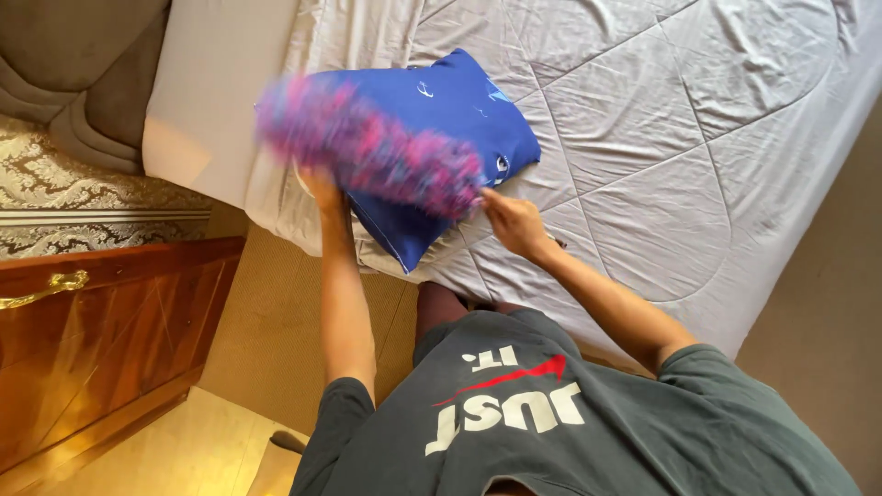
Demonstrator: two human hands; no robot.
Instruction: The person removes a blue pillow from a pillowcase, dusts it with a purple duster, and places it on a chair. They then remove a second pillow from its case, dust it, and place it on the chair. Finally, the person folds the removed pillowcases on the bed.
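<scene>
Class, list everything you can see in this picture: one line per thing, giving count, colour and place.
Fluffy cloth: one, pink and purple, blurred, held over the pillow.
Pillow: one, blue, on the bed's near edge.
Quilt: one, pale grey, covering the bed.
Wooden cabinet: one, reddish brown, left of the bed.
Headboard: one, grey padded, top left.
Left hand: one, grip on the cloth's left end.
Right hand: one, grip on the cloth's right end.

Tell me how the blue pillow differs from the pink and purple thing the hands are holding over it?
The blue pillow is plain deep blue with a few small pale marks; the pink and purple thing is mottled. The pillow lies flat and sharp on the grey quilt; the mottled thing is blurred and held at each end by the left hand and right hand. Both look soft.
</scene>
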